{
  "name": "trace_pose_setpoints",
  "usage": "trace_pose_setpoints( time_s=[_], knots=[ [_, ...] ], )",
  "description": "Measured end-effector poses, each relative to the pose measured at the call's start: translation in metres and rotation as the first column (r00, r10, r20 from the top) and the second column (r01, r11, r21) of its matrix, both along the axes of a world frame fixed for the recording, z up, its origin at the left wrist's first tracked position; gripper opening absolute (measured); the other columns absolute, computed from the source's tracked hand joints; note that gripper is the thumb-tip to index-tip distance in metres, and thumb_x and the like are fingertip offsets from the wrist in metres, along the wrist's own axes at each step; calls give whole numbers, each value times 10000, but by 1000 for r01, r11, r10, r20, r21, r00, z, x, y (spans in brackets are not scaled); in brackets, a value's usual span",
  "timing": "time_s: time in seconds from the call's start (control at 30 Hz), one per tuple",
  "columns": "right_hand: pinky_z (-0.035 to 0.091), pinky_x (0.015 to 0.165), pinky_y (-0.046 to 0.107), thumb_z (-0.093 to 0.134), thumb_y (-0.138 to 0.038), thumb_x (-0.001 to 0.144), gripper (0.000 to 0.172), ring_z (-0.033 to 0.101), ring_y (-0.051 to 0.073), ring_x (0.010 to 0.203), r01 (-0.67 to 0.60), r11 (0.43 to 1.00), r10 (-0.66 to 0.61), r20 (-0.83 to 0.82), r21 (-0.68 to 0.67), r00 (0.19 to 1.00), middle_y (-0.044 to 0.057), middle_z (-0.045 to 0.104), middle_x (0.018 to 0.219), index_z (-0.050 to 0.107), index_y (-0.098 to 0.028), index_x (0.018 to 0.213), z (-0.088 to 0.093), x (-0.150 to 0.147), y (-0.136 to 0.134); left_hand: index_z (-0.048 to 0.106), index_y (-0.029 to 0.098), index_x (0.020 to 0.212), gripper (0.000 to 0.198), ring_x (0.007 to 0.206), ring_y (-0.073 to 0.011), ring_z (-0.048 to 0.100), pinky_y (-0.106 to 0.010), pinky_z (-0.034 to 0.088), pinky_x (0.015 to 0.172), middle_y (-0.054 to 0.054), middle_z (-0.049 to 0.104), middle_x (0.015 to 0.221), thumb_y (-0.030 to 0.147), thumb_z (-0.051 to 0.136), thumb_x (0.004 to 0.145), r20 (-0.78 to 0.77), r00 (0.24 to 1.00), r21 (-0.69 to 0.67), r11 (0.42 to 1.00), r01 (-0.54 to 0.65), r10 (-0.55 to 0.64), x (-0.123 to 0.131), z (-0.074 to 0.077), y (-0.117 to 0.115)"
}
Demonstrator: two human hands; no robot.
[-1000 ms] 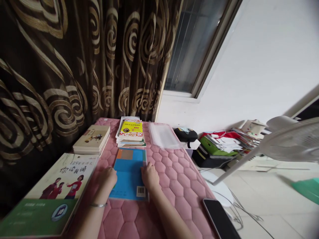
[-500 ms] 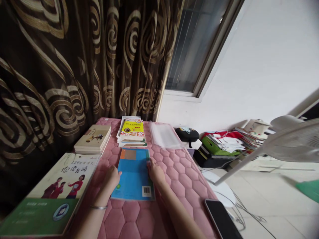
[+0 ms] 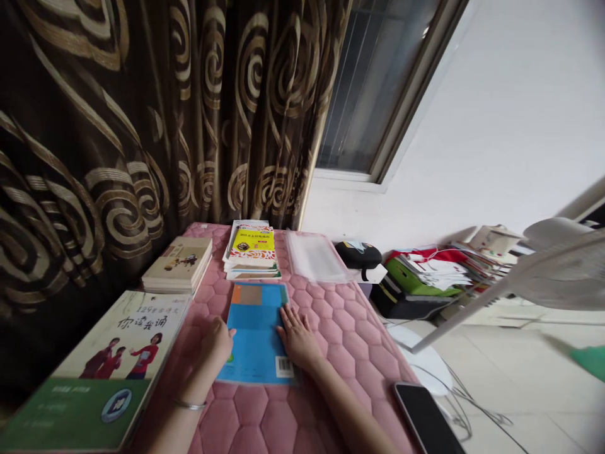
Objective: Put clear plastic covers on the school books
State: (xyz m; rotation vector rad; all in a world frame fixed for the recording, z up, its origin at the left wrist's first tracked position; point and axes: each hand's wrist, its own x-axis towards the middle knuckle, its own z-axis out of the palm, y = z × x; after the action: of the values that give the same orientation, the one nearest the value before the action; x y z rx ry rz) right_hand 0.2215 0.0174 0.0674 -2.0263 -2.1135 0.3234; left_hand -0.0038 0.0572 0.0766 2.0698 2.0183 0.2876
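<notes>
A blue book (image 3: 253, 337) in a clear plastic cover lies flat, its barcode at the lower right. My left hand (image 3: 217, 343) is closed at its left edge, with the thumb resting on the cover and the curled fingers partly hidden. Flat across the right edge lies my right hand (image 3: 295, 334), fingers stretched out and slightly apart. Just beyond the blue book is a stack of books with a yellow label (image 3: 255, 243). To the left are a pile of beige books (image 3: 179, 261) and a larger green-and-white book (image 3: 108, 366).
The pink quilted cover (image 3: 239, 419) spreads under everything. Clear plastic sleeves (image 3: 314, 257) lie at the back right, near a black case (image 3: 358, 254). A phone (image 3: 425, 416) sits at the right edge. Beyond stands a white fan (image 3: 553, 271); a patterned curtain (image 3: 227, 113) hangs behind.
My right hand has gone from gripping the right edge of the blue book to lying flat on it with fingers extended. The left hand stays at the left edge.
</notes>
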Motion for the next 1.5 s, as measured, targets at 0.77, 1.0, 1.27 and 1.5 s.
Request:
trace_pose_setpoints(
  time_s=[0.77, 1.0, 1.27, 1.5],
  knots=[
    [111, 1220, 483, 236, -395, 1017, 591, 125, 243, 1500, -18, 999, 19, 21, -32, 1000, 74, 159, 1609, 274, -110, 1533, 2, 4, -1, 354, 127, 1504, 591, 1479, -291, 258, -513, 217, 1198, -141, 292, 1590, 363, 358, 962, -169, 849, 83, 851, 518, -500, 75, -6, 49],
    [137, 1208, 536, 292, -349, 1007, 571, 150, 279, 1496, 4, 1000, -2, 60, -25, 998, 105, 178, 1602, 309, -106, 1523, 8, 2, -2, 353, 105, 1501, 590, 1473, -288, 273, -520, 222, 1196, -119, 288, 1589, 366, 283, 977, -221, 899, 161, 895, 416, -378, 41, -23, 73],
    [190, 1210, 470, 301, -409, 1018, 586, 164, 237, 1496, -243, 964, 244, -2, 105, 970, 113, 252, 1590, 294, -119, 1528, 12, -46, 54, 401, 180, 1485, 545, 1462, -278, 302, -521, 238, 1187, -94, 329, 1580, 273, 340, 951, -246, 875, 216, 856, 469, -417, 38, -31, 74],
    [124, 1216, 478, 238, -481, 1019, 661, 135, 248, 1500, -53, 998, 52, 26, 40, 998, 149, 188, 1595, 284, -53, 1521, 1, -4, 84, 391, 178, 1490, 547, 1463, -267, 304, -543, 218, 1191, -83, 321, 1582, 307, 278, 971, -205, 907, 201, 891, 408, -369, 40, -25, 72]
  ],
)
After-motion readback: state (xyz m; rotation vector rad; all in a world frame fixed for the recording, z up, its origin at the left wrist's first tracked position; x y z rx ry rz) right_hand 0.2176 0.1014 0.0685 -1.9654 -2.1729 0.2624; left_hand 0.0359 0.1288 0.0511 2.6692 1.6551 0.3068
